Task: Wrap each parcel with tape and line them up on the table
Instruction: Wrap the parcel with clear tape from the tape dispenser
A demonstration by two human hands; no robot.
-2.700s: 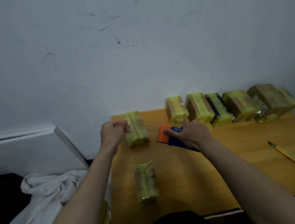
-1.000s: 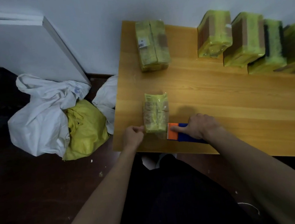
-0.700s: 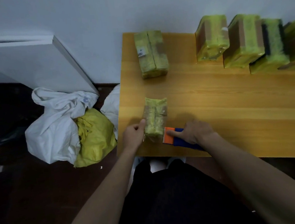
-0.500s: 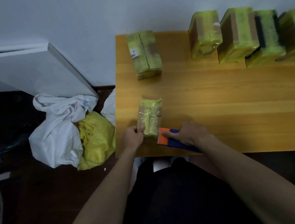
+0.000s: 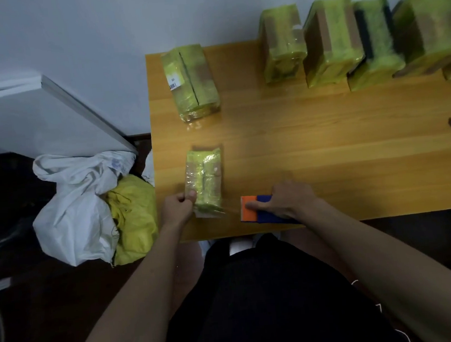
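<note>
Parcel (image 5: 205, 183) between two hands

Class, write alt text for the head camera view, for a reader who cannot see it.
A person's left hand pinches the near end of a small yellow-green parcel on a wooden table, while the right hand grips an orange and blue tape dispenser beside it. Another parcel lies further back, and a row of wrapped parcels lines the wall.
</note>
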